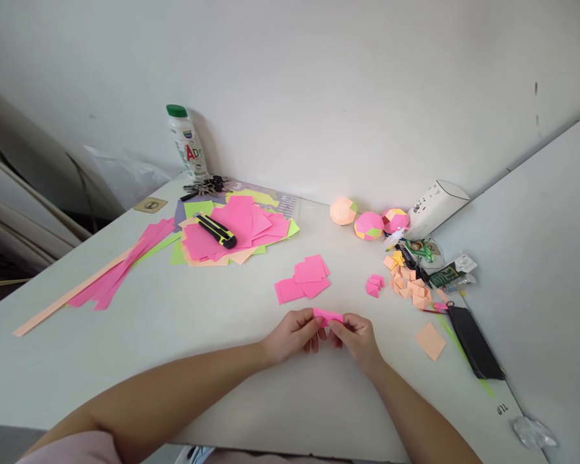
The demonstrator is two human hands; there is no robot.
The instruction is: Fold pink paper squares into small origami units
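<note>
My left hand (296, 334) and my right hand (357, 336) meet just above the white table (174, 361), both pinched on one small folded pink paper piece (327, 316). Each hand grips one end of it with thumb and fingers. A small stack of pink paper squares (303, 278) lies just beyond my hands. A few folded pink pieces (374, 285) sit to its right.
A pile of pink, green and peach sheets (236, 233) carries a yellow-black utility knife (216, 231). Long paper strips (111, 274) lie left. Three paper balls (368, 222), folded peach pieces (410, 283), a black case (474, 340), keys (205, 187) and a bottle (187, 142) stand around.
</note>
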